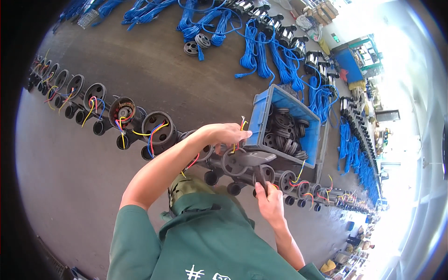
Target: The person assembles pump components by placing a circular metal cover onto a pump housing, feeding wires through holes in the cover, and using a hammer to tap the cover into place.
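My right hand (269,201) is closed round the handle of a hammer (254,159). The broad grey hammer head lies over the edge of a round black motor housing (232,164) in the row in front of me. My left hand (229,134) reaches across above that housing, its fingers closed on a few coloured wires (243,123) whose ends stick up past the fingertips. Part of the housing is hidden behind the hammer. Just left of it, my forearm covers other housings.
A blue crate (284,100) of black slotted discs (284,126) stands beyond my hands. Housings with loose wires, one showing a wound motor core (124,112), run left and right. Bundled blue cables (254,51) with motors lie along the far side; two discs (191,48) sit near them.
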{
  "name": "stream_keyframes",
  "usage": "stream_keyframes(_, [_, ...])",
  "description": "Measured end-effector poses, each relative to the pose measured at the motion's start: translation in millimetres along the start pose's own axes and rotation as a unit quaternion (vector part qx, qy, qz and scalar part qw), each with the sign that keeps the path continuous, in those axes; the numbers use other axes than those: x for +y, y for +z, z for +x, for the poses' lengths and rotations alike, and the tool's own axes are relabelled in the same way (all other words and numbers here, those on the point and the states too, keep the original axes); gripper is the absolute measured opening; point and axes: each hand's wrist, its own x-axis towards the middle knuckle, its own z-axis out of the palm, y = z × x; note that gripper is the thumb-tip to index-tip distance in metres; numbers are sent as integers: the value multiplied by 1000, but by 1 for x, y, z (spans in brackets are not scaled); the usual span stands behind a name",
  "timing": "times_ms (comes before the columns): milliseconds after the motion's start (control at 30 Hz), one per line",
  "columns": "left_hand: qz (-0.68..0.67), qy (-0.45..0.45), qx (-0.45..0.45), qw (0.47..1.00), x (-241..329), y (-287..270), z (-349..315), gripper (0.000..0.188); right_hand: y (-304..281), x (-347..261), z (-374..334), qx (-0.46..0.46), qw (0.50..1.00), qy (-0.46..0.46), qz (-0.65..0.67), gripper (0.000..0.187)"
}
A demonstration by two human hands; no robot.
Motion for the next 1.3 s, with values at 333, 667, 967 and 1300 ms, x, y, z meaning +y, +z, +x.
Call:
stream_keyframes(333, [40,-22,41,998,-1,24,2,72,12,10,2,-60,995,36,69,40])
stream_keyframes(667, [276,-64,385,878,43,141,-55,40,-88,88,-93,18,963,-37,266,38])
stream_keyframes(967, [272,235,345,867,112,333,16,26,-142,290,-218,150,926,202,283,38])
stream_keyframes(1300, [326,366,111,865,190,471,193,18,-145,402,-315,299,782,301,456,39])
